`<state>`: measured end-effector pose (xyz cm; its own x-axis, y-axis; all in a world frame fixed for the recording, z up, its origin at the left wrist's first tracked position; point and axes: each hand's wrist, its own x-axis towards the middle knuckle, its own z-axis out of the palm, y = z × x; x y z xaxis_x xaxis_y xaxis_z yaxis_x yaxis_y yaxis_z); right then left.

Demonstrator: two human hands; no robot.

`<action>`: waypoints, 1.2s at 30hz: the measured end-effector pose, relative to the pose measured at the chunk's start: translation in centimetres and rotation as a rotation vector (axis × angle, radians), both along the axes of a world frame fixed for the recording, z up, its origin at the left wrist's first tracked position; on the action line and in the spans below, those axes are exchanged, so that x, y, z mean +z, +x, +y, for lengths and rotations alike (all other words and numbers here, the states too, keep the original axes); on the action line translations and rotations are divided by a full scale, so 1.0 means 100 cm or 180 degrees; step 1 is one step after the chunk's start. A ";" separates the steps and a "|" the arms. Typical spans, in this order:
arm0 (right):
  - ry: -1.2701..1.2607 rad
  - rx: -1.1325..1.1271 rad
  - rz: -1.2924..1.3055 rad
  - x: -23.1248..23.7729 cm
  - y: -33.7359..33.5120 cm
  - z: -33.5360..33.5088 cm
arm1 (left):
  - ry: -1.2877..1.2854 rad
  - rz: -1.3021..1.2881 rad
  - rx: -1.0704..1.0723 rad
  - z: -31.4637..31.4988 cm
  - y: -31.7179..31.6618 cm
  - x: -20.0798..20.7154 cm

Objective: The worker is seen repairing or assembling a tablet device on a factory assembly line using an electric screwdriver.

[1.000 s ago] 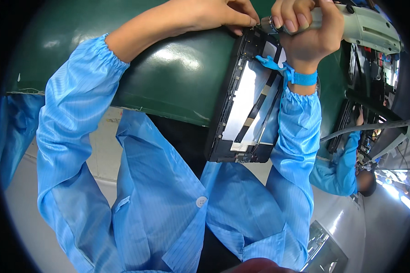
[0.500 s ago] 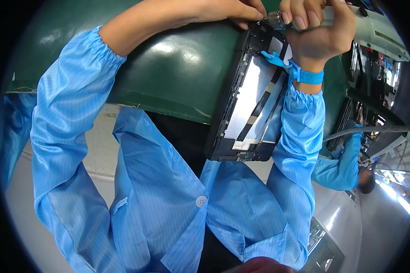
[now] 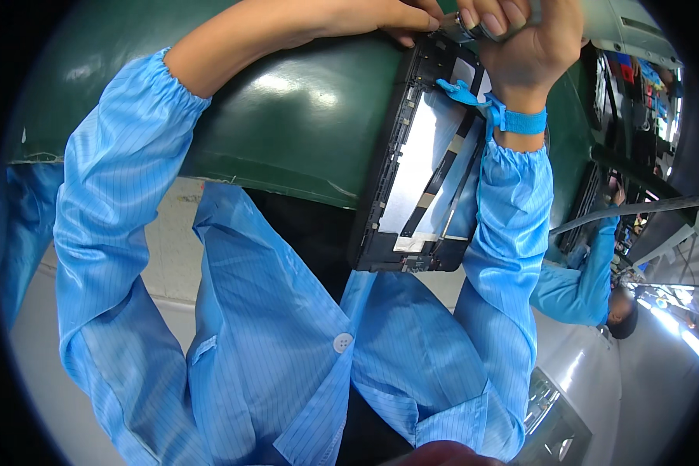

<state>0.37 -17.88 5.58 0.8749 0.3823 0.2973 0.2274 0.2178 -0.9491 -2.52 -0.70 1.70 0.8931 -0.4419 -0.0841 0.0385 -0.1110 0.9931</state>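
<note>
An opened flat black electronic device, like a tablet (image 3: 427,167), lies tilted across the front edge of the green table, its inside with silver sheets and dark ribbon strips facing up. My right hand (image 3: 532,50) is wrapped around a pale grey electric screwdriver (image 3: 625,31). The tool's metal nose points left over the device's far end. Right beside that nose, at the far corner, my left hand (image 3: 392,15) has its thumb and fingers pinched together. What sits between these fingertips is hidden, and the top of the hand is cut off by the frame.
The shiny green tabletop (image 3: 287,132) stretches left of the device. A blue wrist strap (image 3: 524,122) circles my right wrist, its loose end over the device. At right are a grey cable (image 3: 637,208), dark racks and a person in a blue sleeve (image 3: 579,287).
My right hand and the screwdriver have shifted slightly up and left in the picture; the device and left hand moved slightly left. At right, the other person's arm has risen.
</note>
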 end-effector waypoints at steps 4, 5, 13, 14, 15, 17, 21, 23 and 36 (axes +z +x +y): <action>0.0062 -0.0083 0.0071 -0.002 -0.002 0.001 | -0.0206 0.0058 -0.0061 -0.001 0.000 -0.007; 0.0130 -0.0099 0.0133 -0.003 -0.002 0.000 | -0.0232 0.0016 -0.0069 -0.001 -0.001 -0.009; 0.0134 -0.0171 0.0051 -0.003 -0.001 0.004 | -0.0108 -0.0093 -0.0124 0.002 0.003 -0.009; 0.0042 -0.0288 0.0037 0.001 -0.004 0.008 | -0.0032 -0.0118 -0.0169 0.005 0.005 -0.008; -0.0031 -0.0403 0.0016 0.007 -0.007 0.013 | 0.0020 -0.0156 -0.0150 0.006 0.001 -0.008; -0.0009 -0.0215 -0.0271 -0.006 -0.001 0.002 | 0.0772 -0.1824 0.0748 0.001 -0.011 -0.013; -0.0017 -0.0047 -0.0744 -0.014 0.014 -0.010 | 0.1654 -0.1818 0.0287 -0.016 -0.115 0.031; 0.0352 -0.0312 -0.0091 0.006 -0.005 0.001 | 0.1688 -0.2200 -0.0031 -0.036 -0.173 0.019; 0.0523 -0.1449 -0.0195 0.049 0.000 -0.091 | 0.2072 -0.2794 -0.0071 -0.021 -0.103 0.004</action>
